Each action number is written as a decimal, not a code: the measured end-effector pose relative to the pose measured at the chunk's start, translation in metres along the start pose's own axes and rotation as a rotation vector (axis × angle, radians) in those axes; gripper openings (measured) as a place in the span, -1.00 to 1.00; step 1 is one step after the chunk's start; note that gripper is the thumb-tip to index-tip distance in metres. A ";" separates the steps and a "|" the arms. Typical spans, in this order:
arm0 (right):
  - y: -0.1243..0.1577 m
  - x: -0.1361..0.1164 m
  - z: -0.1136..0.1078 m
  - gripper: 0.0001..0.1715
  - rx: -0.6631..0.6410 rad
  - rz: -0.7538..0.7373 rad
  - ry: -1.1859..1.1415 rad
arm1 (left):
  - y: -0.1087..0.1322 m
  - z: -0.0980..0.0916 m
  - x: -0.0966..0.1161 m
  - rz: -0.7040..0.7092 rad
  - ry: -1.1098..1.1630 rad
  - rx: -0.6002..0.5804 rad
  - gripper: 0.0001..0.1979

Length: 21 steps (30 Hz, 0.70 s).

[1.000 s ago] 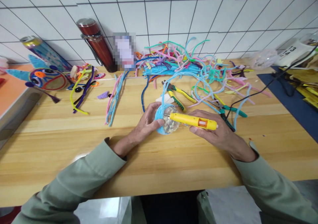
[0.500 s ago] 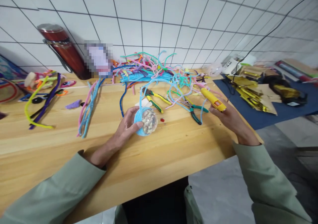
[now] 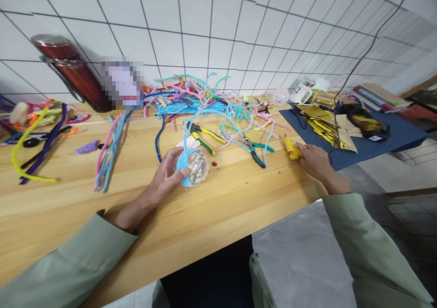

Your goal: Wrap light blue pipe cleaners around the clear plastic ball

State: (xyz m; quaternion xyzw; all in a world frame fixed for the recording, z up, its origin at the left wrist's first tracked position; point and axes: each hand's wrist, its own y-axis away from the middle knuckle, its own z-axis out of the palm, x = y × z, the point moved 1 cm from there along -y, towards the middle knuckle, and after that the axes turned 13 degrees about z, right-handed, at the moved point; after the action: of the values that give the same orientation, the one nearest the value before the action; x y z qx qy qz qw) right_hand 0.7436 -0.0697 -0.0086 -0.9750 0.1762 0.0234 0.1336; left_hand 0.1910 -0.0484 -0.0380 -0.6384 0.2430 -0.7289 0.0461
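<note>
My left hand (image 3: 167, 171) is closed on a clear ball (image 3: 198, 167), thumb in front and fingers behind. Light blue pipe cleaner (image 3: 185, 155) is coiled around the ball's left side, and a loose length arcs up from it over the table. Pale bits show inside the clear part. At the right, my right hand (image 3: 314, 162) has its fingers at the back end of a yellow glue gun (image 3: 292, 148), which is low at the table's right edge with its nozzle toward the wall. Teal-handled pliers (image 3: 257, 153) and yellow-handled cutters (image 3: 205, 139) lie between my hands.
A pile of pipe cleaners (image 3: 191, 105) lies along the tiled wall. A red thermos (image 3: 71, 73) and a loose bundle of pipe cleaners (image 3: 111, 153) are at the left. Gold foil packets (image 3: 322, 125) and a white mug (image 3: 301, 94) sit on the blue surface (image 3: 344, 160) at right.
My right hand has moved right and down with the glue gun, whose nozzle has turned more upright. The view has shifted slightly right. My left hand still holds the ball.
</note>
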 end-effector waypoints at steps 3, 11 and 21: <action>0.017 -0.045 -0.018 -0.56 0.094 -0.070 -0.110 | 0.000 0.003 0.004 0.004 0.002 -0.036 -0.32; 0.084 -0.279 -0.064 -0.83 -0.223 -0.477 -0.880 | 0.003 0.012 0.002 0.034 -0.051 -0.084 -0.24; 0.082 -0.326 -0.044 -0.69 -0.618 -0.432 -1.112 | 0.002 0.017 0.013 0.118 -0.131 -0.167 -0.27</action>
State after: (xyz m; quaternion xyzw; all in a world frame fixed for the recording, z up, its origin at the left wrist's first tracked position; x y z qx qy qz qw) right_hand 0.4096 -0.0452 0.0431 -0.8246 -0.1329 0.5442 -0.0789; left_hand 0.2042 -0.0606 -0.0257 -0.6708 0.3363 -0.6590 0.0514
